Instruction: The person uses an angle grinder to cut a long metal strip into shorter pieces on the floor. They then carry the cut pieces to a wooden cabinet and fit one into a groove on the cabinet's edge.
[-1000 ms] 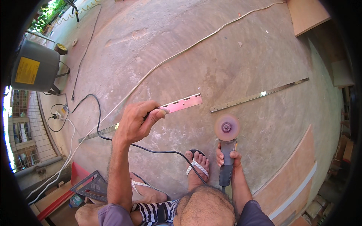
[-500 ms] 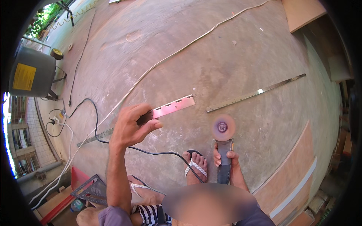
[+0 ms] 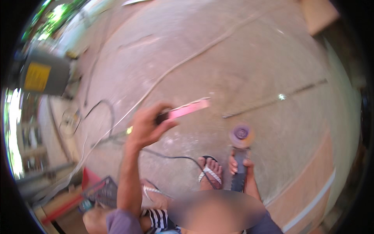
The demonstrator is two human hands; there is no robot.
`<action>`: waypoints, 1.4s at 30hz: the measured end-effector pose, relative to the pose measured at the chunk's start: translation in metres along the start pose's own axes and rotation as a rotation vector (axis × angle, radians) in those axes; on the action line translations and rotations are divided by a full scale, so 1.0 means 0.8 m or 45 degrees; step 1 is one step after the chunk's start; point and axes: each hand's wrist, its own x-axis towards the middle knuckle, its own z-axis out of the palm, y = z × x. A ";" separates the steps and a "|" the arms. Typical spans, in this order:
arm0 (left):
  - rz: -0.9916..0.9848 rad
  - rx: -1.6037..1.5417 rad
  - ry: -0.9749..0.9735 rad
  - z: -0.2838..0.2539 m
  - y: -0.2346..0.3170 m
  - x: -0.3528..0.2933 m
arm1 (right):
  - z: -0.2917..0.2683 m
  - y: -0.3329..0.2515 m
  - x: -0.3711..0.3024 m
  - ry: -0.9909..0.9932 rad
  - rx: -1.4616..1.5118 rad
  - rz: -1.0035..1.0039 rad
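Note:
My left hand (image 3: 147, 126) is closed on one end of a short slotted metal strip (image 3: 189, 109), pinched between thumb and fingers and held above the floor. The strip's free end points right and slightly away from me, and its face shines pink. In my right hand (image 3: 249, 168), near my right foot, is an angle grinder (image 3: 239, 171) with its round disc (image 3: 241, 135) at the far end. The disc is apart from the strip. A long perforated metal strip (image 3: 259, 107) lies on the floor beyond the grinder. The picture is blurred by motion.
A black cord (image 3: 167, 156) runs under my left arm toward the grinder. A pale cable (image 3: 171, 70) crosses the concrete floor. A wooden panel (image 3: 302, 185) lies at right. A grey machine (image 3: 56, 74) stands at left; a dark set square (image 3: 105, 191) rests near my left knee.
The whole view has shifted, so things sit farther right and look smeared. The short strip has tilted, so its slots show less. Both hands keep their holds.

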 end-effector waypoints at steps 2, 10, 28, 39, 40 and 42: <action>0.035 -0.005 0.052 0.043 -0.032 0.001 | -0.010 0.002 0.001 -0.153 0.113 0.016; 0.249 0.597 0.092 0.219 -0.109 -0.010 | -0.006 -0.025 0.013 -0.504 0.186 0.016; -0.654 -1.159 -0.224 0.016 0.020 -0.059 | 0.242 0.070 0.269 -0.299 -0.727 -0.046; -0.730 -0.618 0.303 -0.096 -0.038 -0.237 | 0.313 0.237 0.324 -0.831 -1.123 0.204; -0.851 -0.640 0.383 -0.088 -0.049 -0.254 | 0.303 0.233 0.321 -0.760 -1.146 0.270; -0.951 -0.668 0.559 -0.079 -0.070 -0.298 | 0.277 0.215 0.307 -0.666 -1.297 0.296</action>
